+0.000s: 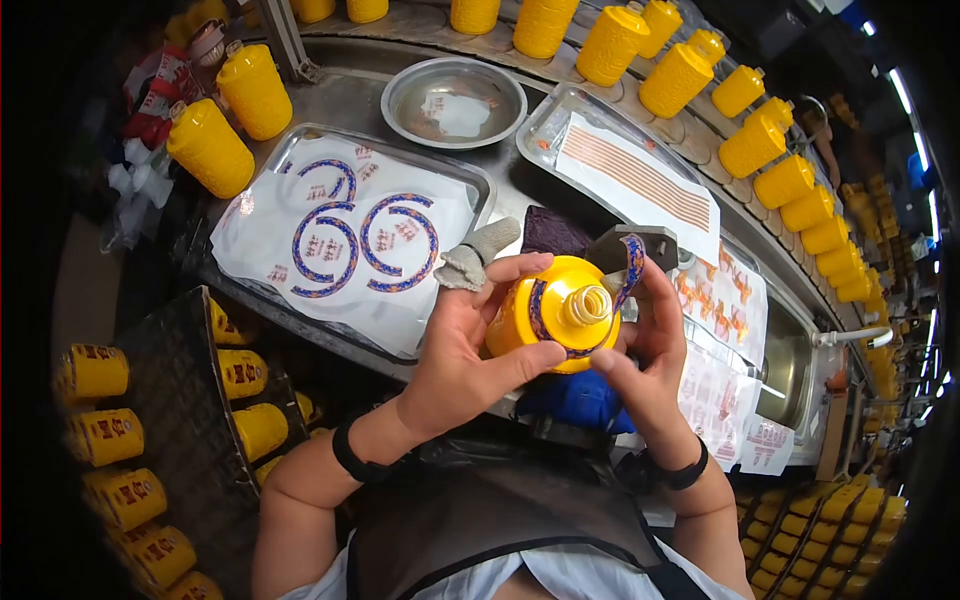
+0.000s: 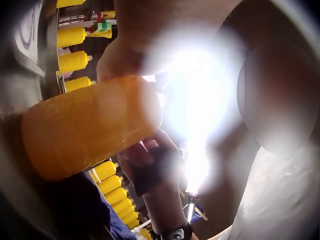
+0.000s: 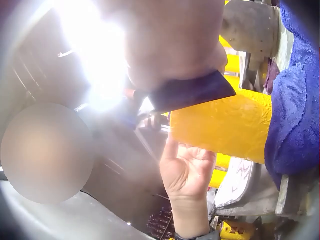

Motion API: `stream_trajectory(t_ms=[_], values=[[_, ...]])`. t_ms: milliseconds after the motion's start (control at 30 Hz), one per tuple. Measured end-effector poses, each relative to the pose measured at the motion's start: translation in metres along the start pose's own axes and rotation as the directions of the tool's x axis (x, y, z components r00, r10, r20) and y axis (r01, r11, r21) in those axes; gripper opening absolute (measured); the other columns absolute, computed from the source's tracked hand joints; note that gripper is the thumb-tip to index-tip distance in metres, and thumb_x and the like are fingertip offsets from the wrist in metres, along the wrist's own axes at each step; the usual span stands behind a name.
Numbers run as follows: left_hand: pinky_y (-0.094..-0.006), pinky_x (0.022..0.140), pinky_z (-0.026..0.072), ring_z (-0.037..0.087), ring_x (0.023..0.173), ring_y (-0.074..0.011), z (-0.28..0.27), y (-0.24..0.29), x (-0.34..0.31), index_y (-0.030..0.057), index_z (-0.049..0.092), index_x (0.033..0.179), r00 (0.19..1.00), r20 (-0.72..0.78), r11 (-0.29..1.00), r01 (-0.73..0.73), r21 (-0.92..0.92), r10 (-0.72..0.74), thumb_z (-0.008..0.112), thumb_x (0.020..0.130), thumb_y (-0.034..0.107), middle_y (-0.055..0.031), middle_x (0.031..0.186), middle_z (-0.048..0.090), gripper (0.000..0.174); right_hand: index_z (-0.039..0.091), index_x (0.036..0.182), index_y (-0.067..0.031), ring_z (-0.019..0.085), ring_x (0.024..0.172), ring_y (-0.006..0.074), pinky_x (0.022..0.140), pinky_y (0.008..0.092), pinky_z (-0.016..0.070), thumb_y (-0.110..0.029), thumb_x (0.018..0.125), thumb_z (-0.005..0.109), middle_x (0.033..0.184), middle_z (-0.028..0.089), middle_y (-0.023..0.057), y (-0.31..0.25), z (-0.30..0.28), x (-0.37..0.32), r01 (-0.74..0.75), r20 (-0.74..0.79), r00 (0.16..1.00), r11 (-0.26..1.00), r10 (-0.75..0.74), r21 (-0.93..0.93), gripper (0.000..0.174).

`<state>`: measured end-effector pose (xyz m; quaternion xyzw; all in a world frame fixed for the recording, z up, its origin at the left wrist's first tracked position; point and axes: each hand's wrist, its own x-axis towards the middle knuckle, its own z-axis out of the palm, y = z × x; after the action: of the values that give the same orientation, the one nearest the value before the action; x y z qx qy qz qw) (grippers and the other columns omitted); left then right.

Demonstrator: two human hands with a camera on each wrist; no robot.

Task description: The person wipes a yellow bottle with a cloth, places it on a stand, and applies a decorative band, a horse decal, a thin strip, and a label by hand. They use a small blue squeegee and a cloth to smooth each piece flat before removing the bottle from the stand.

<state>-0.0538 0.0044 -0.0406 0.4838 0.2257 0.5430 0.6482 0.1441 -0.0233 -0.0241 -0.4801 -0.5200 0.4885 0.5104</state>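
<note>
My left hand (image 1: 465, 345) grips a yellow bottle (image 1: 510, 325) with a clear threaded neck, tilted toward me, its thumb on the shoulder. A blue floral decal strip (image 1: 537, 305) curves round the shoulder, and its loose end stands up on the right. My right hand (image 1: 655, 350) holds that end between fingers and thumb, thumb tip close to the shoulder. In the right wrist view, the strip (image 3: 195, 92) shows as a dark band beside the bottle (image 3: 225, 125), whose base meets a blue cloth (image 3: 300, 115). Glare covers part of the left wrist view, where the bottle (image 2: 95, 127) looks orange.
A tray (image 1: 480, 185) at left bears paper with curved blue decals (image 1: 325, 250). Behind are a metal bowl (image 1: 400, 100) of water and a tray with a striped sheet (image 1: 640, 175). Yellow bottles (image 1: 755, 140) line the curved conveyor. A sink (image 1: 790, 365) lies right.
</note>
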Motion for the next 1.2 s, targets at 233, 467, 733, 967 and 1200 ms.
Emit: stream_trajectory(t_ms=[233, 467, 733, 967, 1200], values=[[-0.0385, 0.114, 0.0308, 0.042, 0.133, -0.0259, -0.006, 0.000, 0.002, 0.0003, 0.033, 0.137, 0.996, 0.075, 0.991, 0.041, 0.124, -0.051, 0.074, 0.076, -0.004, -0.0135, 0.138, 0.044, 0.074, 0.028, 0.149, -0.0018, 0.057, 0.087, 0.0036, 0.059, 0.0143, 0.0438, -0.010, 0.073, 0.080, 0.148, 0.039, 0.0134, 0.005, -0.002, 0.001, 0.058, 0.019, 0.998, 0.987, -0.056, -0.147, 0.093], [-0.0339, 0.108, 0.0387, 0.048, 0.127, -0.0214, -0.006, -0.004, 0.002, -0.0013, 0.036, 0.136, 1.000, 0.023, 1.000, 0.005, 0.019, -0.005, 0.070, 0.085, 0.000, -0.0148, 0.135, 0.047, 0.061, 0.028, 0.149, -0.0015, 0.059, 0.087, 0.0052, 0.058, 0.0149, 0.0446, -0.012, 0.071, 0.082, 0.145, 0.040, 0.0122, 0.003, -0.002, 0.004, 0.057, 0.021, 0.998, 0.976, -0.053, -0.210, 0.096], [-0.0321, 0.108, 0.0406, 0.050, 0.125, -0.0193, -0.007, -0.007, 0.007, -0.0029, 0.038, 0.132, 0.982, -0.043, 0.955, 0.170, -0.242, -0.185, 0.062, 0.094, 0.005, -0.0154, 0.135, 0.048, 0.046, 0.025, 0.150, 0.0001, 0.060, 0.079, 0.0054, 0.058, 0.0155, 0.0453, -0.013, 0.070, 0.083, 0.146, 0.039, 0.0137, 0.008, -0.002, 0.001, 0.024, -0.011, 1.000, 0.980, -0.027, -0.196, 0.100], [-0.0306, 0.106, 0.0418, 0.052, 0.122, -0.0169, -0.006, -0.003, 0.009, -0.0030, 0.039, 0.130, 0.974, -0.057, 0.937, 0.193, -0.291, -0.218, 0.061, 0.096, 0.008, -0.0135, 0.131, 0.051, 0.042, 0.025, 0.150, 0.0007, 0.060, 0.079, 0.0055, 0.057, 0.0153, 0.0453, -0.014, 0.069, 0.083, 0.144, 0.040, 0.0139, 0.009, 0.000, 0.002, 0.046, -0.008, 0.999, 0.981, -0.048, -0.186, 0.100], [-0.0331, 0.108, 0.0383, 0.048, 0.126, -0.0180, -0.009, -0.009, 0.013, -0.0022, 0.033, 0.136, 0.960, -0.049, 0.939, 0.259, -0.227, -0.277, 0.055, 0.098, 0.008, -0.0138, 0.133, 0.049, 0.046, 0.026, 0.149, 0.0008, 0.061, 0.080, 0.0060, 0.057, 0.0153, 0.0456, -0.015, 0.069, 0.084, 0.144, 0.040, 0.0140, 0.009, -0.001, 0.003, 0.028, -0.016, 0.999, 0.983, -0.031, -0.182, 0.100]])
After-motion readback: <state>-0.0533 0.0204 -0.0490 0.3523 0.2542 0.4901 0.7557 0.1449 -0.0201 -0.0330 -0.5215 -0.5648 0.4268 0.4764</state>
